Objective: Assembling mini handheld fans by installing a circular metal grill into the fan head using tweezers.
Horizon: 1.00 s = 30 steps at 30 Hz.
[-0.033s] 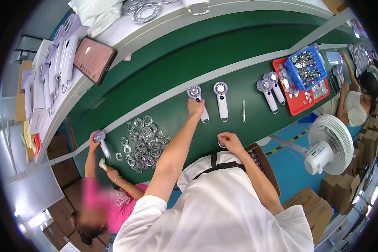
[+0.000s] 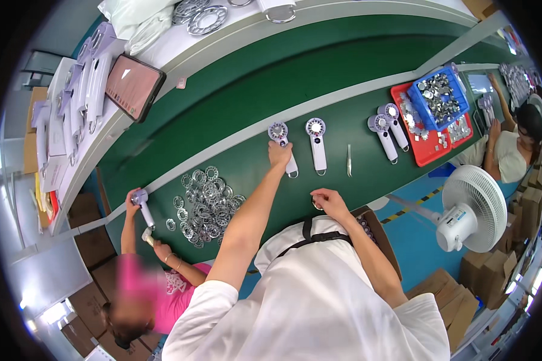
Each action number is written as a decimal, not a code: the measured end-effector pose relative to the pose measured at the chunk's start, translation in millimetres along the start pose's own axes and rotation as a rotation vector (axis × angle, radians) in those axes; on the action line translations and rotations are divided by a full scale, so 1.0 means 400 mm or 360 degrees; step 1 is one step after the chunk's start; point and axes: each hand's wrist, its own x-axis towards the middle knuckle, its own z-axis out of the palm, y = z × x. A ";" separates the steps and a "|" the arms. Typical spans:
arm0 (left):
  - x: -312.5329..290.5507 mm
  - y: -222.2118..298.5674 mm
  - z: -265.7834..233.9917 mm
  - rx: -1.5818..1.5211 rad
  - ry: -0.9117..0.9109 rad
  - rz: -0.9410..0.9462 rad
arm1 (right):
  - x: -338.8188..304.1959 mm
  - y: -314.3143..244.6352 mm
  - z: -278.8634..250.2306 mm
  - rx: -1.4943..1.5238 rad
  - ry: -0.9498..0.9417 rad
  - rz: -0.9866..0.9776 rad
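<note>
Head view: gripping a pale handheld fan (image 2: 278, 130) in the left hand (image 2: 280, 154), closed round the handle, against the green table (image 2: 343, 129). Pointing head-first away from the body, long axis leaning slightly left. Pinching what looks like a metal ring (image 2: 318, 207) in the right hand (image 2: 331, 202), nearer the body. Can see a label (image 2: 456, 215) on a standing fan (image 2: 474, 204) well right of both hands, too small to read.
</note>
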 end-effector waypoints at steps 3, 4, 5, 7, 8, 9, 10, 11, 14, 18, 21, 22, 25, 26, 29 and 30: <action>-0.091 0.085 -0.089 -0.0766 -0.0491 -0.0250 | 0.035 -0.020 -0.029 0.0064 0.0161 -0.0069; -0.129 0.096 -0.122 -0.0973 -0.0564 -0.0154 | 0.036 -0.063 -0.035 0.0123 0.0168 -0.0224; -0.167 0.115 -0.157 -0.0975 -0.0577 -0.0117 | 0.049 -0.084 -0.044 0.0092 0.0189 -0.0266; -0.261 0.154 -0.229 -0.1032 -0.0612 -0.0061 | 0.041 -0.191 -0.056 -0.0062 0.0274 -0.0359; -0.319 0.176 -0.261 -0.0999 -0.0582 -0.0015 | 0.033 -0.252 -0.057 -0.0151 0.0305 -0.0466; -0.378 0.198 -0.291 -0.0965 -0.0553 0.0028 | 0.023 -0.314 -0.053 -0.0245 0.0319 -0.0614; -0.435 0.218 -0.322 -0.0937 -0.0555 0.0058 | 0.003 -0.371 -0.046 -0.0335 0.0331 -0.0764; -0.489 0.242 -0.350 -0.0916 -0.0531 0.0041 | -0.022 -0.426 -0.038 -0.0367 0.0290 -0.0815; -0.614 0.286 -0.410 -0.0879 -0.0462 0.0091 | -0.095 -0.530 -0.015 -0.0565 0.0103 -0.1013; -0.719 0.286 -0.445 -0.0902 -0.0358 0.0156 | -0.185 -0.560 0.031 -0.0779 -0.0134 -0.0975; -0.773 0.272 -0.445 -0.0847 -0.0323 0.0202 | -0.223 -0.556 0.053 -0.0833 -0.0221 -0.0985; -0.787 0.269 -0.443 -0.0925 -0.0364 0.0205 | -0.232 -0.556 0.058 -0.0825 -0.0235 -0.0987; -0.826 0.276 -0.447 -0.1052 -0.0402 0.0204 | -0.255 -0.553 0.051 -0.0842 -0.0266 -0.1007; -0.832 0.273 -0.448 -0.1024 -0.0393 0.0259 | -0.261 -0.552 0.046 -0.0828 -0.0283 -0.1041; -0.850 0.272 -0.454 -0.0978 -0.0389 0.0318 | -0.287 -0.558 0.043 -0.0875 -0.0268 -0.1053; -0.855 0.274 -0.456 -0.0947 -0.0397 0.0316 | -0.294 -0.560 0.041 -0.0887 -0.0248 -0.1059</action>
